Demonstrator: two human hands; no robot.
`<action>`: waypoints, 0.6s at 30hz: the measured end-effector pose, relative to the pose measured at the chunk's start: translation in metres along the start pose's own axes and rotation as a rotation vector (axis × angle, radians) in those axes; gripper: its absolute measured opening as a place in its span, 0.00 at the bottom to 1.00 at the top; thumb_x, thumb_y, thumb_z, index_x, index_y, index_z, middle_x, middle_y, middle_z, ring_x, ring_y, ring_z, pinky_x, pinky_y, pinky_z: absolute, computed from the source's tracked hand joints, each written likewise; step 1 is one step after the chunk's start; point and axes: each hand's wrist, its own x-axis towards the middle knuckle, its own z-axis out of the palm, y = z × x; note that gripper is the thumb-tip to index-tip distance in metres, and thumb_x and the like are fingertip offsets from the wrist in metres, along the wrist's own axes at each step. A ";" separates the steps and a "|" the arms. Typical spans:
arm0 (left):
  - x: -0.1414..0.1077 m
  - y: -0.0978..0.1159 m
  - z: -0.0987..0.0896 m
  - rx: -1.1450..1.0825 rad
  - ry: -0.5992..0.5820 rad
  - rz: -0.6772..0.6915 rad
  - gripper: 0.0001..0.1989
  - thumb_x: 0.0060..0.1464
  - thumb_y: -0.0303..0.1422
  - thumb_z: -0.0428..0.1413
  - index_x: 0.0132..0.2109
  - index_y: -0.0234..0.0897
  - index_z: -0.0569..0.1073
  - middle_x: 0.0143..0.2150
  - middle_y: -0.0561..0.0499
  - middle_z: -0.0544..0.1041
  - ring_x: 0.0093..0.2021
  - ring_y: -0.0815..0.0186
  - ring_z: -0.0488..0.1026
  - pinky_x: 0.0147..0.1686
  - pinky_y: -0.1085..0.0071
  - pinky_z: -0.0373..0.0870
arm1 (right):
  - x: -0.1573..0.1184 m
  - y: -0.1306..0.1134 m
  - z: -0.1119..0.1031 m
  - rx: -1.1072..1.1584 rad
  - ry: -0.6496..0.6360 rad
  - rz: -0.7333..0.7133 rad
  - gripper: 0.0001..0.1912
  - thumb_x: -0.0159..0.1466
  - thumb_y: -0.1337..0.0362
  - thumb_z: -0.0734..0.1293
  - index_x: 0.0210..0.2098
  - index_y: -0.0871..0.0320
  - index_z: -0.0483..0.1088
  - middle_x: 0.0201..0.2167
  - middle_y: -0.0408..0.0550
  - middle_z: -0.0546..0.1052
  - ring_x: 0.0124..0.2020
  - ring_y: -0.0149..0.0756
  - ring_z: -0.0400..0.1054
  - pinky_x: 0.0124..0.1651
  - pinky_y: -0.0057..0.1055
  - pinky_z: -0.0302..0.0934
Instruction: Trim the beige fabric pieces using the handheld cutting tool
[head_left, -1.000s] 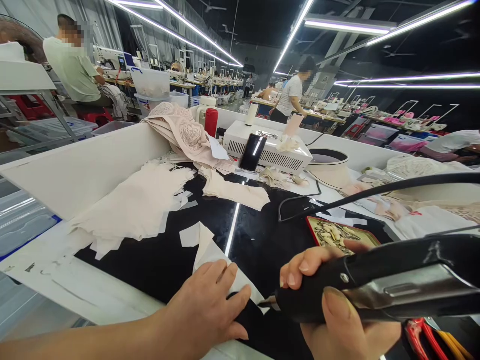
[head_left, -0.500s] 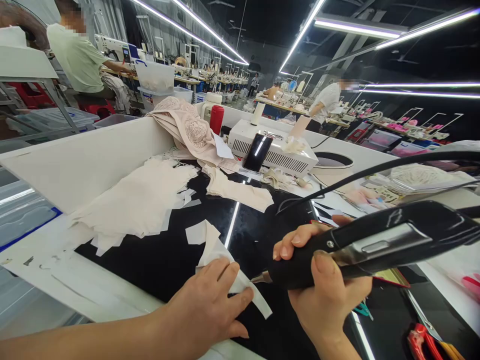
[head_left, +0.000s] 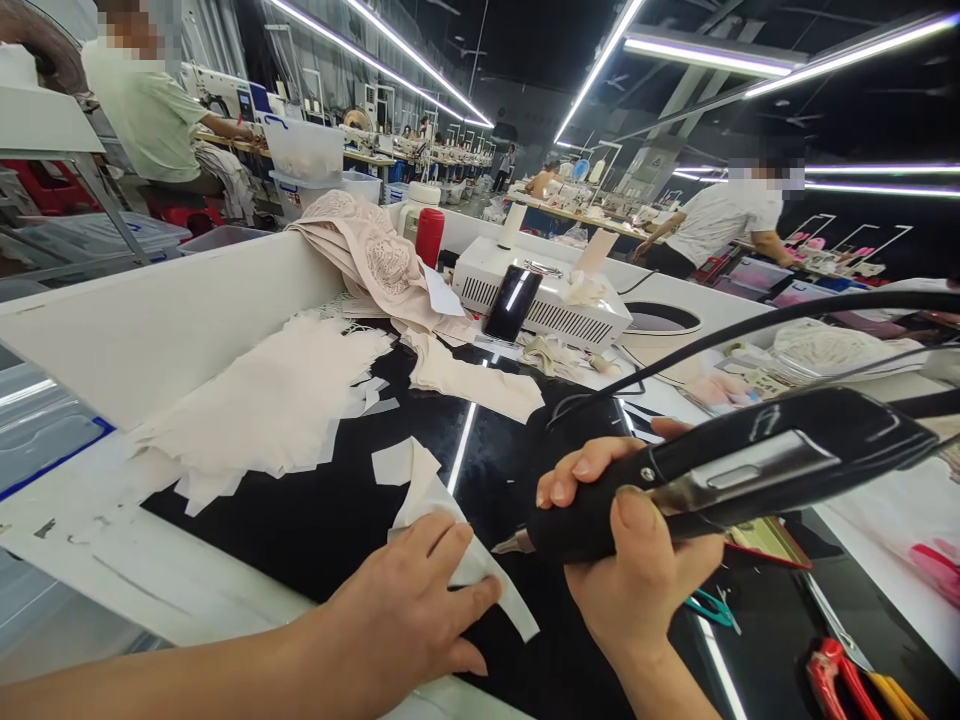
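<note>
My right hand (head_left: 637, 550) is wrapped around a black corded handheld tool (head_left: 750, 475) with a silver lever and a pointed metal tip. That tip sits beside the edge of a pale cloth piece (head_left: 480, 560); whether they touch, I cannot tell. Flat on the cloth lies my left hand (head_left: 412, 590), pressing it to the black work surface (head_left: 300, 535) with thumb and fingers apart. A small white patch (head_left: 392, 465) adjoins the cloth's upper end. Farther up lies a folded cream strip (head_left: 476, 375), and a broad heap of cream pieces (head_left: 262, 400) covers the left.
Behind are a white vented box (head_left: 540, 295), a phone (head_left: 513, 303), a red bottle (head_left: 429, 238) and lace-patterned fabric (head_left: 367, 240). Red-handled scissors (head_left: 832, 670) and teal snips (head_left: 712, 608) lie at right. The tool's cable (head_left: 750, 325) arches overhead. Co-workers are in the background.
The tool and my right hand have shifted slightly left and the tip has moved a little along the cloth edge. My left hand stays on the cloth. A background person has moved right.
</note>
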 end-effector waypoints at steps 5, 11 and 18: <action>0.001 -0.001 -0.003 -0.002 0.010 0.015 0.34 0.53 0.56 0.69 0.59 0.42 0.75 0.50 0.40 0.75 0.52 0.47 0.75 0.45 0.57 0.80 | -0.001 0.005 0.001 0.021 -0.019 0.002 0.21 0.64 0.60 0.75 0.53 0.49 0.66 0.30 0.37 0.75 0.23 0.32 0.70 0.25 0.32 0.70; -0.002 -0.003 0.001 -0.027 0.050 0.017 0.35 0.50 0.56 0.71 0.58 0.42 0.75 0.50 0.41 0.75 0.52 0.48 0.75 0.44 0.57 0.81 | -0.004 0.006 0.002 -0.004 -0.022 0.021 0.21 0.65 0.59 0.75 0.53 0.49 0.65 0.30 0.37 0.74 0.23 0.32 0.70 0.25 0.33 0.71; -0.005 -0.007 0.000 -0.086 0.056 0.028 0.39 0.45 0.53 0.75 0.60 0.42 0.74 0.52 0.40 0.73 0.53 0.48 0.74 0.47 0.56 0.81 | 0.002 0.011 0.008 0.037 -0.028 0.005 0.22 0.65 0.59 0.75 0.54 0.49 0.64 0.30 0.36 0.74 0.23 0.31 0.71 0.25 0.32 0.71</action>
